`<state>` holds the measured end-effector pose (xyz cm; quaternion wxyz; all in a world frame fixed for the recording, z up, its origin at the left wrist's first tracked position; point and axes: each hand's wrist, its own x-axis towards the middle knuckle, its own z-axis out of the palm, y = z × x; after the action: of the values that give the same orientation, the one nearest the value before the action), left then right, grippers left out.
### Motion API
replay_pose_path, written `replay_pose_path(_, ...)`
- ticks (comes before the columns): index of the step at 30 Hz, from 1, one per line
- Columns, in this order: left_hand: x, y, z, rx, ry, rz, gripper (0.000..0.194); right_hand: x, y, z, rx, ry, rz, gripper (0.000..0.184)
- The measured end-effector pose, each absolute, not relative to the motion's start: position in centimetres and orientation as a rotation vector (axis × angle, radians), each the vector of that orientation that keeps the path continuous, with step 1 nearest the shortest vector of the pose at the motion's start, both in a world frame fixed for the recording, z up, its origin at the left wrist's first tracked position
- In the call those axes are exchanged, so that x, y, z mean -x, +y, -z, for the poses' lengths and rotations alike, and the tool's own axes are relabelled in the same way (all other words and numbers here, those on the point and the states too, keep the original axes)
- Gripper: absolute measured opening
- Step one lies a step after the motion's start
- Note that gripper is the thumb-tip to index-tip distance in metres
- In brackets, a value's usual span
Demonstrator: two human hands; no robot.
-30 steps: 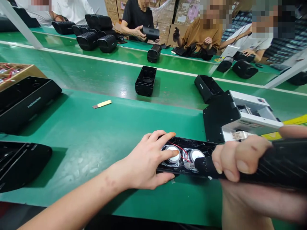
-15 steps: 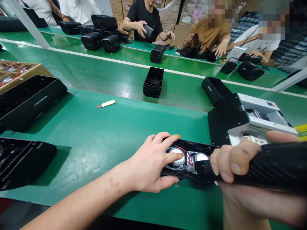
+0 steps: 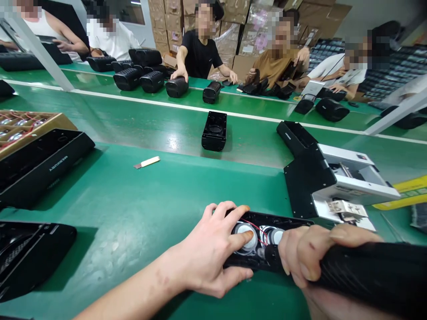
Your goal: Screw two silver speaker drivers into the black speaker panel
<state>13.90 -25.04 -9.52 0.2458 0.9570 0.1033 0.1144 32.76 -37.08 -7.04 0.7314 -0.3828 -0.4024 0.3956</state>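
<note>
An open black speaker housing (image 3: pixel 267 222) lies on the green table in front of me, with two round silver drivers and red wires inside. My left hand (image 3: pixel 210 249) grips its left end, fingers over the top edge and a fingertip on the left driver (image 3: pixel 248 231). My right hand (image 3: pixel 307 253) is closed around a thick black ribbed tool (image 3: pixel 367 271) whose tip sits on the housing near the right driver (image 3: pixel 276 235).
A white and black machine (image 3: pixel 333 182) stands just behind the housing. Black housings (image 3: pixel 40 164) and a cardboard tray of parts (image 3: pixel 30 124) lie at the left. A small cream strip (image 3: pixel 147 162) lies mid-table. More housings (image 3: pixel 214 130) ride the belt; several people work at the far side.
The view has tilted up, showing more of the far workers. My hands, the housing and the tool hold the same grip; a far worker has set a speaker down on the table.
</note>
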Motion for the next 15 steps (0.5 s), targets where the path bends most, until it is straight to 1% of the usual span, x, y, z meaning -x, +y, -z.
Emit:
replay_pose_path(2, -13.9, -25.1, 9.4, -2.594, 0.3, -0.291, 0.057, -32.9, -36.9, 6.4, 0.873, -0.99, -1.03, 0.03)
replay_pose_path(4, -13.8, -25.2, 9.3, -2.579, 0.312, -0.27, 0.058, -33.0, -37.0, 6.4, 0.907, -0.998, -1.09, 0.037)
replay_pose_path(8, -13.7, -25.2, 10.0, -2.594, 0.318, -0.294, 0.056, -33.1, -37.0, 7.3, 0.827, -0.995, -1.072, 0.042)
replay_pose_path(11, -14.0, -24.7, 12.3, -2.69, 0.267, -0.449, 0.06, -33.2, -35.9, 7.6, 0.731, -1.136, -1.146, 0.044)
replay_pose_path(12, -14.2, -24.5, 13.2, -2.736, 0.236, -0.514, 0.059, -33.3, -35.5, 7.5, 0.714, -1.18, -1.156, 0.045)
replay_pose_path(13, -14.4, -24.2, 14.0, -2.782, 0.209, -0.578, 0.053, -33.3, -35.3, 7.4, 0.709, -1.188, -1.129, 0.046)
replay_pose_path(15, -14.7, -23.7, 15.2, -2.848, 0.202, -0.694, 0.04, -33.6, -35.3, 7.1, 0.751, -1.069, -0.95, 0.043)
